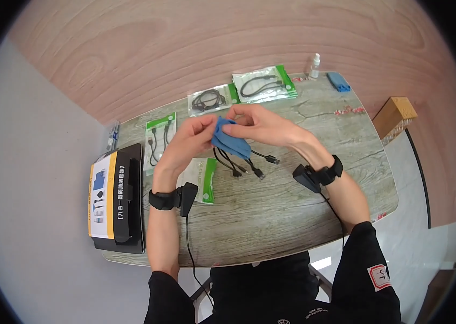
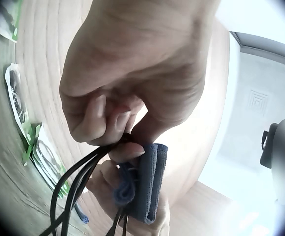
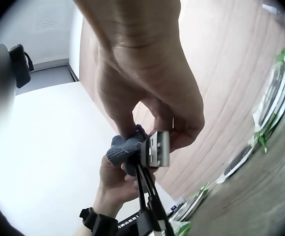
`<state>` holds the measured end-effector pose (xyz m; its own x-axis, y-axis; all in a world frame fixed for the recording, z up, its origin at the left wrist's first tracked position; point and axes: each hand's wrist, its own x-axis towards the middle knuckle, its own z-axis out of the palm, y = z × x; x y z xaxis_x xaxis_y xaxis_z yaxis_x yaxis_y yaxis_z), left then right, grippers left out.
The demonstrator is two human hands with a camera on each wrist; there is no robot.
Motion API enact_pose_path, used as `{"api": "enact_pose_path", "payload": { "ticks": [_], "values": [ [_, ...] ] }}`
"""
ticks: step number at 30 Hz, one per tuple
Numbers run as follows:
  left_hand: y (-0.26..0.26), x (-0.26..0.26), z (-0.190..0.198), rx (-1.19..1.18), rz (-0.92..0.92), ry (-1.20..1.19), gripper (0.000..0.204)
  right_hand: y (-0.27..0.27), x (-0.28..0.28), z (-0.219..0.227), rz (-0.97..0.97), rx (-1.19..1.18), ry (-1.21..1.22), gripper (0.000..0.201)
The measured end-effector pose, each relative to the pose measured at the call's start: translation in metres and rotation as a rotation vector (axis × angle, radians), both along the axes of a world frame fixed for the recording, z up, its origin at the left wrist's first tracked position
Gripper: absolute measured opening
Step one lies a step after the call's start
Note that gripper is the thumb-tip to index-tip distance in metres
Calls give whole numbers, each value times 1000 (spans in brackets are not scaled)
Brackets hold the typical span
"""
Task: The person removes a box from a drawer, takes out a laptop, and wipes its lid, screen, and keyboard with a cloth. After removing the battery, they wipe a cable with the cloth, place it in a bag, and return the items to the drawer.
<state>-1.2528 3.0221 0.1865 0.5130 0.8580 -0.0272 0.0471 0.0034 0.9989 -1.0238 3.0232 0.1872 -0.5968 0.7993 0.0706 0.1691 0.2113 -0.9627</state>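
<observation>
Over the middle of the table, my left hand (image 1: 195, 134) pinches a bundle of black USB cables (image 2: 78, 184) between thumb and fingers. From the other side my right hand (image 1: 266, 127) grips a folded blue cloth (image 1: 232, 141), which is wrapped about part of the bundle. The cables' loose ends (image 1: 260, 173) hang below the cloth with their plugs spread. In the right wrist view a metal USB plug (image 3: 158, 149) stands out close to the cloth, under my right hand (image 3: 152, 83). The cloth hides the stretch of cable inside it.
Bagged cables (image 1: 263, 85) lie along the back, with another bag (image 1: 159, 140) at the left and one (image 1: 206, 181) under my left wrist. A printed box (image 1: 110, 197) stands at the left edge. A small bottle (image 1: 315, 66) and a second blue cloth (image 1: 338, 82) sit back right.
</observation>
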Motion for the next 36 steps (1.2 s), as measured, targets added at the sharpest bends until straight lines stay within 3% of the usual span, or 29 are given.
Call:
{"api": "enact_pose_path", "payload": {
  "ticks": [3,7,13,16,21,24,36],
  "values": [
    [2,-2,1,-3,-13,2,24,5,-4,-16,142,-31,203,38],
    [3,-11,8,38,-33,42,20,10,3,-17,180,-78,104,40],
    [5,-24,5,-54,143,-16,21,23,20,-30,293,5,-46,40],
    [9,-29,5,3,5,-23,23,26,29,-27,301,9,-19,41],
    [4,-17,5,61,-11,50,28,29,42,-25,301,-12,-54,42],
    [3,-9,3,103,-31,162,32,32,47,-22,328,93,-234,45],
    [-8,6,13,189,-187,258,33,9,31,-10,272,76,-159,53]
  ]
}}
